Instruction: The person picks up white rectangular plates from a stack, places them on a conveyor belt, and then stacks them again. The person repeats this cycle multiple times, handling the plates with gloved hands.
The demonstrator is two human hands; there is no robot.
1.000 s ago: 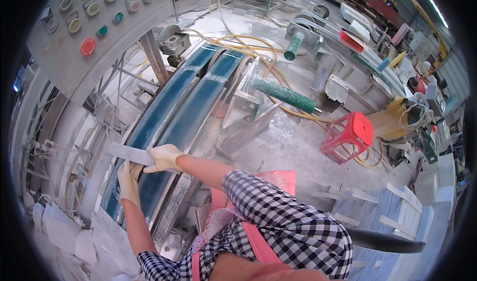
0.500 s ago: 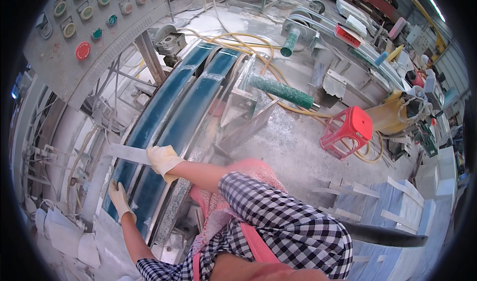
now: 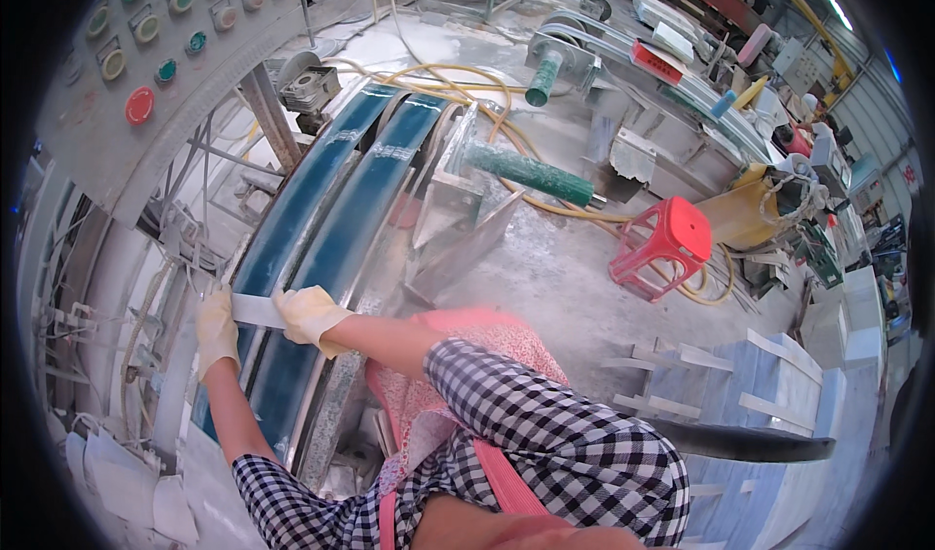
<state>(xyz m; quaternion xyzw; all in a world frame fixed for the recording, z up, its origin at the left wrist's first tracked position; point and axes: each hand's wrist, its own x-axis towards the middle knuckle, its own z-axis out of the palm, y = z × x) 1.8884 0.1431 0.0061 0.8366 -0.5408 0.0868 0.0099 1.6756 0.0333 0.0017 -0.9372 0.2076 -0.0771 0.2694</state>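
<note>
A pale, flat strip lies crosswise over two dusty blue belts that run away from me side by side. My right hand, in a cream glove, is closed on the strip's right end. At its left end, my left hand, gloved alike, has its fingers closed round the strip near the left belt's outer edge. Both gloves partly hide the strip's ends. What the strip is made of I cannot tell.
A grey control panel with coloured buttons overhangs the far left. Right of the belts are a green roller, a yellow hose and a red plastic stool. Grey-white slabs are stacked at the right. Several pale pieces lie lower left.
My left hand has moved up from the left belt and taken the strip's left end. My right hand keeps its hold. The whole view has shifted slightly.
</note>
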